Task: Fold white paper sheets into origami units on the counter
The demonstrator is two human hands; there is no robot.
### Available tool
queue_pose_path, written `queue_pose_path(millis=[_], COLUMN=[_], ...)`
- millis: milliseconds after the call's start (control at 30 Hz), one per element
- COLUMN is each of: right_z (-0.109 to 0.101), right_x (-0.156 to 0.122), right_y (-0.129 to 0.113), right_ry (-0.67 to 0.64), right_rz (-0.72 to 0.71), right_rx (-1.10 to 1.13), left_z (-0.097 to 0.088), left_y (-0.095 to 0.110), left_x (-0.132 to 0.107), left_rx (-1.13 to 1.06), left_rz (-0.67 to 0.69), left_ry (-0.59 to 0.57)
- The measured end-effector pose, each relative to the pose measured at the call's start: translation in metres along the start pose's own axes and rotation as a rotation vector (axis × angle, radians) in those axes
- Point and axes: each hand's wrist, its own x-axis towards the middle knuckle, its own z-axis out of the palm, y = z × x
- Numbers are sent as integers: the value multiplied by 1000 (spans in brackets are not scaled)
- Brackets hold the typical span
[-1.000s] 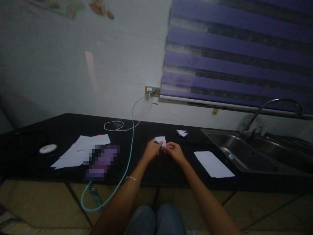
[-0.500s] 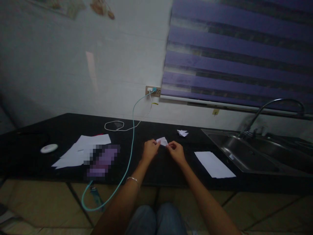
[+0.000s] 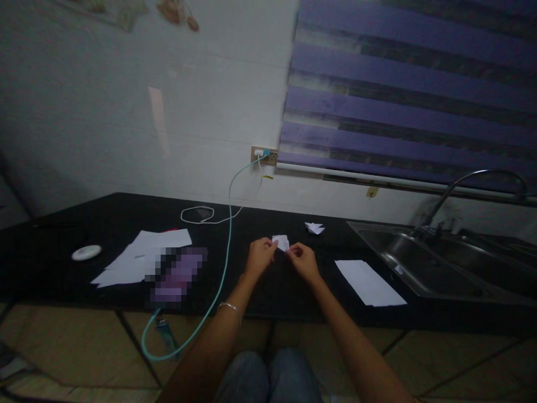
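Note:
A small folded piece of white paper (image 3: 281,242) is held between both hands, just above the dark countertop. My left hand (image 3: 260,256) pinches its left side between thumb and fingers. On the other side, my right hand (image 3: 302,261) has its fingertips closed on the lower right corner. Behind my right hand lies a folded paper boat (image 3: 314,228), its points sticking up. To the right rests a white sheet of paper (image 3: 369,282), lying flat. Fine creases in the held paper are too small to make out.
Loose white sheets (image 3: 138,254) and a blurred purple object (image 3: 178,277) lie at the left, with a round white disc (image 3: 86,252) beyond. A turquoise cable (image 3: 229,240) runs from the wall socket (image 3: 271,157) across the counter. A steel sink (image 3: 403,263) is at the right.
The folded paper between my hands has turned and shows a squarer, stepped outline instead of a pointed one. Both hands keep nearly the same place; the view has shifted slightly.

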Motion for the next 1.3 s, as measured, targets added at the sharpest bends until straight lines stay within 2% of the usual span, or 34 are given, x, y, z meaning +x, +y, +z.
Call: queue_pose_path(millis=[133,233,300,533,633,767,1000,1167,1300], right_z=[0,-1,-1,-4,-7,-10,-9,-9,-9], right_x=[-1,-2,-2,-1,2,6,3,3,2], right_y=[-3,-6,-6,-8,-8,-3,-2,-4,-4], right_ry=[-87,-161,-179,-248,-258,-195,-209,-258,-241], right_rz=[8,14,26,83,194,342,259,194,180], right_rx=[175,291,324,443,552,667,633,619,575], left_z=[3,5,5,2,1,-1,-2,-2,-2], left_y=[-2,-3,-4,0,5,8,10,8,8], left_x=[-1,-2,-3,-4,-4,-6,-9,-9,-9], left_rx=[-166,-187,-179,-210,-208,-188,-165,-107,-54], left_rz=[41,48,49,32,27,30,52,62,51], left_ry=[-156,-276,-314,-324,-352,-395,-447,-449,-449])
